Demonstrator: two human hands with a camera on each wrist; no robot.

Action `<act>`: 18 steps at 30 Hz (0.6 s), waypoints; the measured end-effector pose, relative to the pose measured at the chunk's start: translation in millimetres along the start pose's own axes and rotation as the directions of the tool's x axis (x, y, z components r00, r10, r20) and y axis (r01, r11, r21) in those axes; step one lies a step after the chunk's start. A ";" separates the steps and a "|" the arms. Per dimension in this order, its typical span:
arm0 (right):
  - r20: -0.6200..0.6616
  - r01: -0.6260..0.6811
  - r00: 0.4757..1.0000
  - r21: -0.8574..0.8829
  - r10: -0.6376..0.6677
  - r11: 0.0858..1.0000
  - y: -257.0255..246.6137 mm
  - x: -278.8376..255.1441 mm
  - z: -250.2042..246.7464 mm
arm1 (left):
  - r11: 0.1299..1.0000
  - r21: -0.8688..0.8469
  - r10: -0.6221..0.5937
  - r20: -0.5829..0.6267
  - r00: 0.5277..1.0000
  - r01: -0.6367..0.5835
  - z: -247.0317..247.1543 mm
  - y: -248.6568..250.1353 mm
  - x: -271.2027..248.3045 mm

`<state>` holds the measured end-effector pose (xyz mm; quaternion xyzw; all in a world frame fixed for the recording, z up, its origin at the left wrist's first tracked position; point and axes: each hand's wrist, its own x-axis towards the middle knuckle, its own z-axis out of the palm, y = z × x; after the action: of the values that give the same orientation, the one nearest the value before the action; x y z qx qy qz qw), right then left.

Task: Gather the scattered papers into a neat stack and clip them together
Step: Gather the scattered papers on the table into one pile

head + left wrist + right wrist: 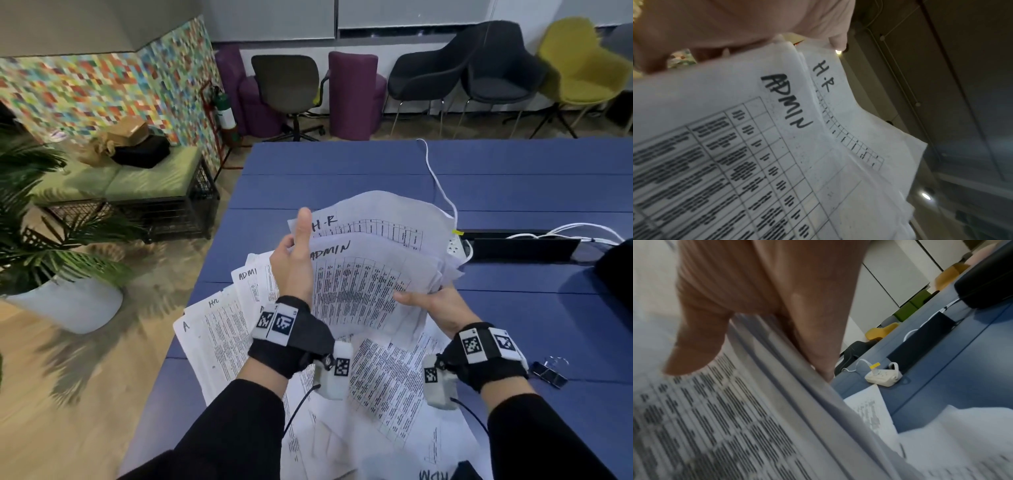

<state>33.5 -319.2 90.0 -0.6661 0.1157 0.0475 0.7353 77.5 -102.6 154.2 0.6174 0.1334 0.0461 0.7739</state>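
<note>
A loose bundle of printed sheets (370,267) is lifted above the blue table (513,308); the top sheet reads "ADMIN" (785,100), the one behind it "H.R" (824,76). My left hand (294,260) holds the bundle's left edge, thumb raised along it. My right hand (428,303) pinches the right edge, thumb (694,345) on top and fingers underneath. More scattered papers (376,377) lie fanned out on the table below and to the left (219,329). Black binder clips (548,371) lie on the table right of my right wrist.
A white power strip (882,376) with white cables (442,185) sits behind the papers beside a black cable slot (524,248). A dark object (616,270) rests at the right edge. Chairs (479,68), a green bench (137,178) and a potted plant (51,257) stand beyond the table.
</note>
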 end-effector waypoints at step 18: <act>-0.047 0.123 0.991 -0.058 -0.126 0.991 19.8 -6.7 16.4 | 0.938 0.346 0.095 -0.208 0.973 -0.017 11.9 -4.7 6.9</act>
<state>24.4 -300.2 73.8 -0.6931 0.0911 -0.0120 0.7149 86.9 -113.3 151.0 0.7368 0.2072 0.1131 0.6336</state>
